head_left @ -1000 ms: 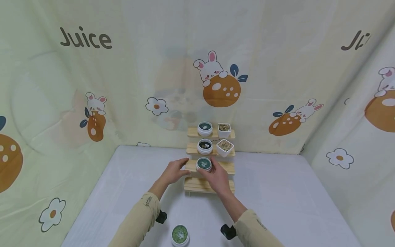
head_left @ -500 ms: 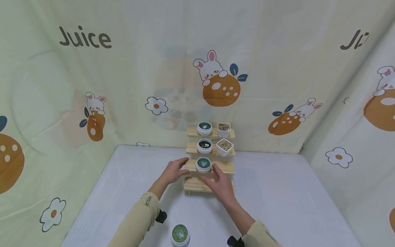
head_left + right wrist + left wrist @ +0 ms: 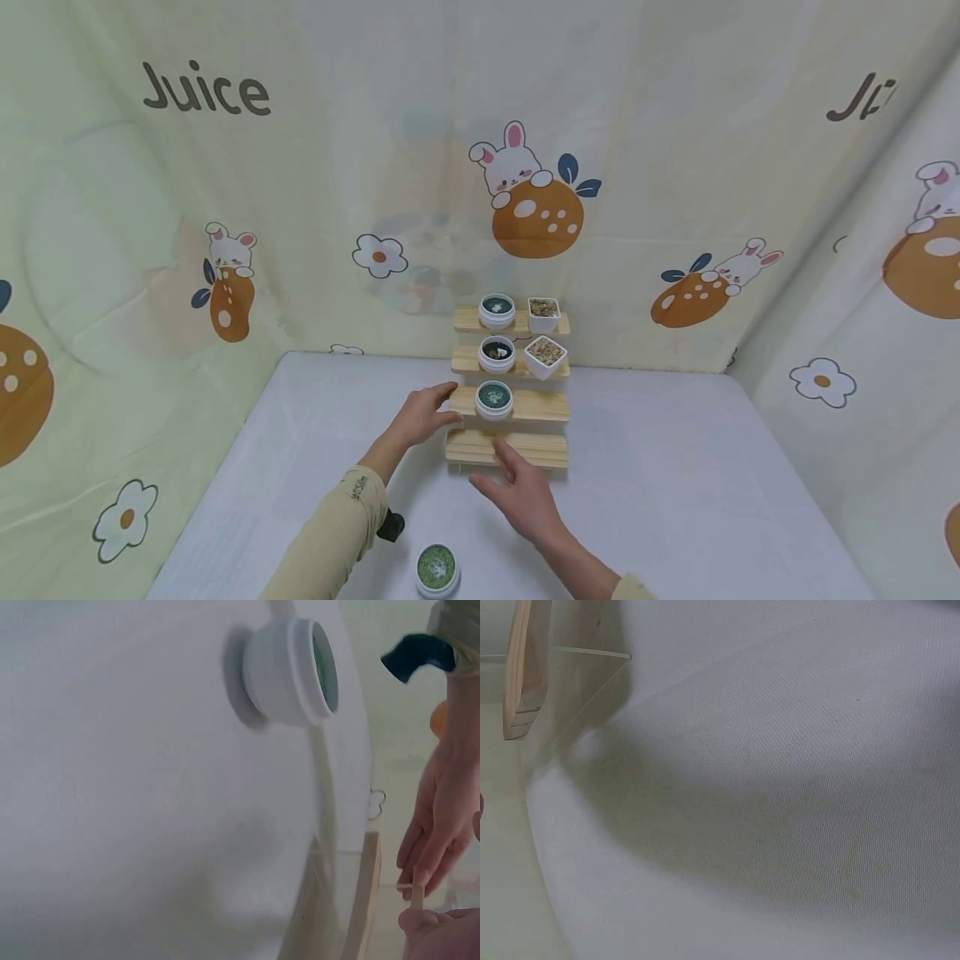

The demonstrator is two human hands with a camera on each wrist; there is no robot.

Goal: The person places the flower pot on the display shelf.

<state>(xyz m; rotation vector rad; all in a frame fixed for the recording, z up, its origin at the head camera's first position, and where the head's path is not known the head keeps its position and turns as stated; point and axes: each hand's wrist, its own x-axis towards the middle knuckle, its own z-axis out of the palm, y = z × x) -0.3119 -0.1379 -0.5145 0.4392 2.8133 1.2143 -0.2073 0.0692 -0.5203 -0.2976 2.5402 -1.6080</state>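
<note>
A stepped wooden display stand (image 3: 540, 406) rises at the back of the table. My left hand (image 3: 420, 416) is at its left side, thumb and fingers about the end of the third board down, holding it; the right wrist view also shows this. A round white jar with dark green contents (image 3: 494, 401) sits on that board. My right hand (image 3: 525, 497) hovers before the lowest board, fingers spread, holding nothing. Nearer me, a round white jar with lighter green contents (image 3: 437, 568) stands on the table; the right wrist view shows it upright.
The upper boards bear two more round white jars, one at the top (image 3: 497, 310) and one below (image 3: 497, 355). Beside them are two square white pots of coarse flakes, an upper pot (image 3: 543, 314) and a lower, turned pot (image 3: 545, 357). A printed curtain (image 3: 637, 208) hangs behind.
My right hand has let go of the dark green jar on the third board and drawn back toward me, its fingers spreading. My left hand has stayed at the stand.
</note>
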